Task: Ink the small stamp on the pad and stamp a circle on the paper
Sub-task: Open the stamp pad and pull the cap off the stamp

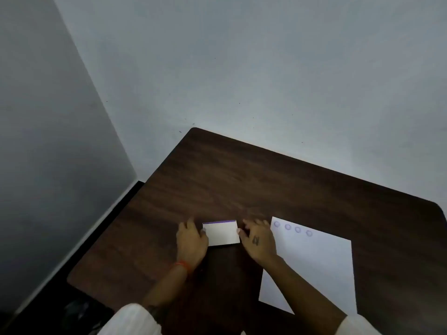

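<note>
The left hand (192, 241) and right hand (257, 240) grip the white ink pad (222, 232) by its two short ends; it rests on the dark wooden table (242, 180); just right lies the paper (314, 267), four purple circles (292, 228) along its top edge; no stamp is visible.

The bench (242, 180) lies bare toward the upper frame. At centre the closed pad (222, 233) blocks passage; the paper (314, 267) covers the lower right.
</note>
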`<state>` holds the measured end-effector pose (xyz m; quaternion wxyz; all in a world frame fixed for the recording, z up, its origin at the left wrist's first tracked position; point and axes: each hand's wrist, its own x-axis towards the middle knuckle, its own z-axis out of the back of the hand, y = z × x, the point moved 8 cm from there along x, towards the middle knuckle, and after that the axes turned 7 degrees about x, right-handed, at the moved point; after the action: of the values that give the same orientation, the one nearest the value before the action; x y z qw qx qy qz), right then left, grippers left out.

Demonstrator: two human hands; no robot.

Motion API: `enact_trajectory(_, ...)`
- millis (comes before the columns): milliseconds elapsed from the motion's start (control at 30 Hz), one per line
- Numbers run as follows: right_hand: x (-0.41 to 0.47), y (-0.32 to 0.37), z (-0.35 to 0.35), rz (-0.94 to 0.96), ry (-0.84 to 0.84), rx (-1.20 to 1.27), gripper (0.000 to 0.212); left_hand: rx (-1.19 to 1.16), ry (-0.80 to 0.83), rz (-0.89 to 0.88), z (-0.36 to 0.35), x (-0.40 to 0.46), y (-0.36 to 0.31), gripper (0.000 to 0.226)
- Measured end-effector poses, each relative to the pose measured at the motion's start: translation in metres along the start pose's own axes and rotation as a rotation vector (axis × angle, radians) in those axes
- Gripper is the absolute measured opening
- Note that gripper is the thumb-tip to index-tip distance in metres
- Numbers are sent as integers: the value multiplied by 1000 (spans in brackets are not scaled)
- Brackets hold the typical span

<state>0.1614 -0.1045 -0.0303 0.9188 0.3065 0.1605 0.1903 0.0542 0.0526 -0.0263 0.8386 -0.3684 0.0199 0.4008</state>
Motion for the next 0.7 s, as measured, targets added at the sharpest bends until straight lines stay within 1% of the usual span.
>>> enact_trajectory(100, 3, 1, -5, 20, 22, -10, 37, -1, 28, 16, -7, 2, 0, 39)
enact_trajectory(167, 4, 4, -8, 20, 29, -13, 34, -3, 63, 5, -14, 2, -4, 34)
enact_trajectory(433, 8, 9, -10, 28, 3, -42, 35, 56, 64, -16, -13, 7, -13, 32)
enact_trajectory(600, 5, 25, 1, 57, -101, -44, 40, 43, 3, -15, 0, 6, -18, 36)
enact_trajectory(700, -1, 37, 3, 84, -113, 32, 40, 17, -39, -26, 15, 4, -12, 36)
